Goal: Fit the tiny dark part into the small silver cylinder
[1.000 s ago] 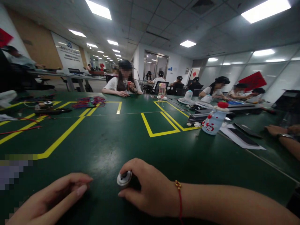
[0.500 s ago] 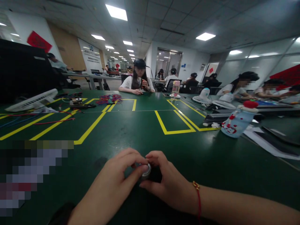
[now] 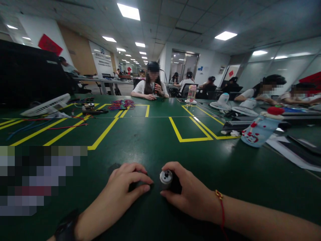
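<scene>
In the head view, a small metal cylinder (image 3: 166,179) stands upright on the green table (image 3: 140,144). Its round silver top shows a dark centre spot and smaller holes around it. My right hand (image 3: 183,187) curves around the cylinder from the right, index finger at its far side and thumb at its near side. To the left of it, a short gap away, my left hand (image 3: 130,182) holds nothing. Its fingers are bent and a little apart from the thumb, close to the tabletop.
A light blue bottle with a red top (image 3: 262,129) stands at right, beside papers (image 3: 288,155). Yellow tape lines (image 3: 195,140) mark the table. Tangled wires (image 3: 121,104) and a white fan (image 3: 46,104) lie farther left. A person (image 3: 150,83) sits opposite.
My left hand has let go of the cylinder's top and drawn away to the left, uncovering it. My right hand stays around the cylinder. The view has shifted slightly.
</scene>
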Demonstrator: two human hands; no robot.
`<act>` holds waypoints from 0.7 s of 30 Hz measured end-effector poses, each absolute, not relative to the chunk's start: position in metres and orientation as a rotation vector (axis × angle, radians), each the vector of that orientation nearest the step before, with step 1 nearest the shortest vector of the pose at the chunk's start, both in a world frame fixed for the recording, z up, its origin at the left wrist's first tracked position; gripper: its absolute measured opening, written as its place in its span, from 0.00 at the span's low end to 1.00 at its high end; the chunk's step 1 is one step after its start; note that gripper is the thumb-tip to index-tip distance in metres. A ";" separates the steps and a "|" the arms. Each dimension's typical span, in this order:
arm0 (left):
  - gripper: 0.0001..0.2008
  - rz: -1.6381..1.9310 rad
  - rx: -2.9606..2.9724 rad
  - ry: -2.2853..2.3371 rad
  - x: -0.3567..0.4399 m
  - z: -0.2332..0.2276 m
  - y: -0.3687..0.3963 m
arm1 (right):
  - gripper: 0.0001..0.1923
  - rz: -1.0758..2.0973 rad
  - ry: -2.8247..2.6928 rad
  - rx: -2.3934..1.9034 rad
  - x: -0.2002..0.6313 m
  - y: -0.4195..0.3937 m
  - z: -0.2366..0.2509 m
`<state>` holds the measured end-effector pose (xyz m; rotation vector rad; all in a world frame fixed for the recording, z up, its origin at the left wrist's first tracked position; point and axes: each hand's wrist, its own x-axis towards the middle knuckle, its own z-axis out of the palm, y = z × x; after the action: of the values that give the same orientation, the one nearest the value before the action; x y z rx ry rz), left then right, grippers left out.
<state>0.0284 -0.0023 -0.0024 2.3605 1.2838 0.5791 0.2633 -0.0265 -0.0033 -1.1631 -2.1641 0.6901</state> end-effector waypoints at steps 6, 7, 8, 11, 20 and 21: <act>0.20 0.704 2.006 1.302 0.019 0.002 0.002 | 0.23 0.477 -2.034 -1.288 0.297 -0.020 0.000; 0.20 0.718 1.925 1.311 0.017 0.003 0.004 | 0.23 0.427 -2.011 -1.329 0.308 -0.019 0.000; 0.20 0.732 1.855 1.320 0.015 0.004 0.006 | 0.23 0.391 -1.986 -1.373 0.321 -0.017 0.000; 0.21 0.800 1.701 1.359 0.010 0.003 0.013 | 0.23 0.324 -1.887 -1.513 0.364 -0.015 -0.002; 0.21 0.815 1.633 1.427 0.014 -0.003 0.014 | 0.26 0.082 -1.627 -1.840 0.462 -0.022 -0.009; 0.21 0.816 1.629 1.432 0.014 -0.003 0.014 | 0.26 0.074 -1.629 -1.855 0.466 -0.021 -0.009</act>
<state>0.0138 0.0137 -0.0032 1.6295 1.4324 0.8158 0.4656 -0.0212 -0.0094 -1.8547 -1.6291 0.0745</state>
